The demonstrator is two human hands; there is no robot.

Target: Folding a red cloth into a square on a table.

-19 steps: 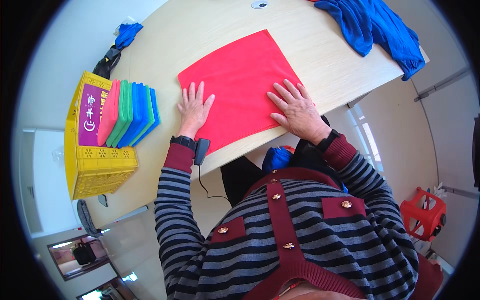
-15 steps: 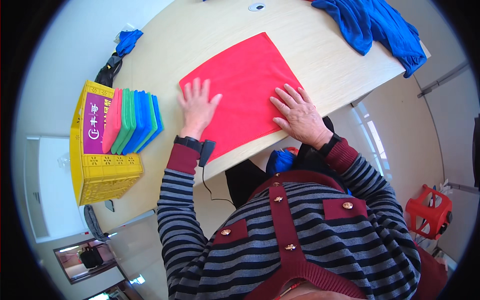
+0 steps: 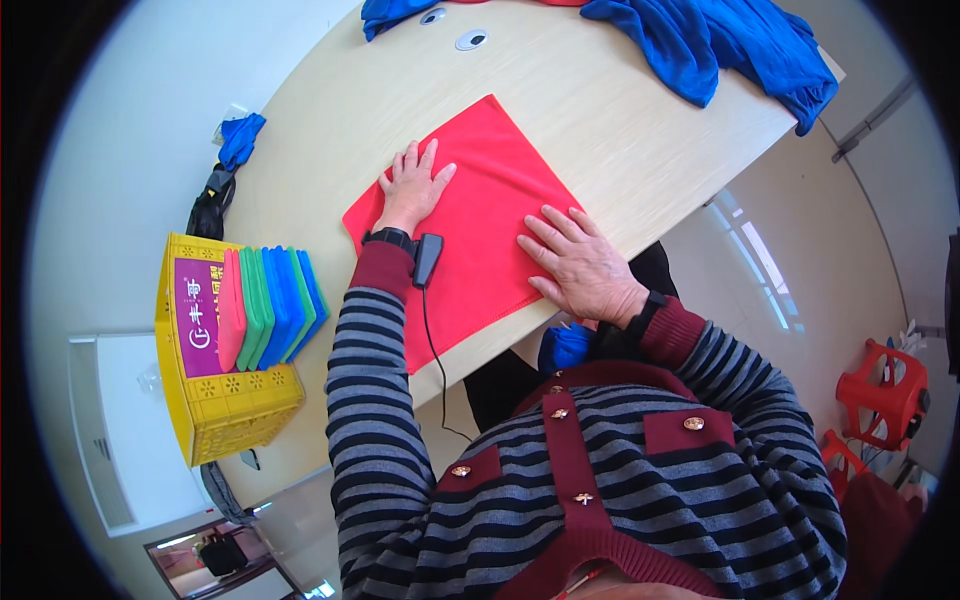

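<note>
Head view: a red cloth (image 3: 480, 205) lies spread on the pale wood-toned table (image 3: 310, 140), near the table's edge on the person's side, one corner pointing away from the person. The left hand (image 3: 412, 190) rests palm down near the cloth's left edge, fingers spread apart and clamped on nothing. The right hand (image 3: 582, 268) lies palm down toward the cloth's right edge, fingers slightly apart, likewise without a pinch on the fabric. Each wrist carries a black band; a small black device (image 3: 428, 260) sits at the left one, with a thin cable running down from it. To the left, a yellow crate (image 3: 245, 425) with a purple panel (image 3: 197, 315) stands beside a row of folded cloths (image 3: 270, 308) in red, green and blue; whether these sit inside the crate or against it cannot be told. Loose blue fabric (image 3: 715, 50) is heaped at the far right of the table, near two round cable grommets (image 3: 471, 39). A blue bundle (image 3: 565, 347) shows below the near table edge. A red stool (image 3: 880, 395) stands on the floor at right.
</note>
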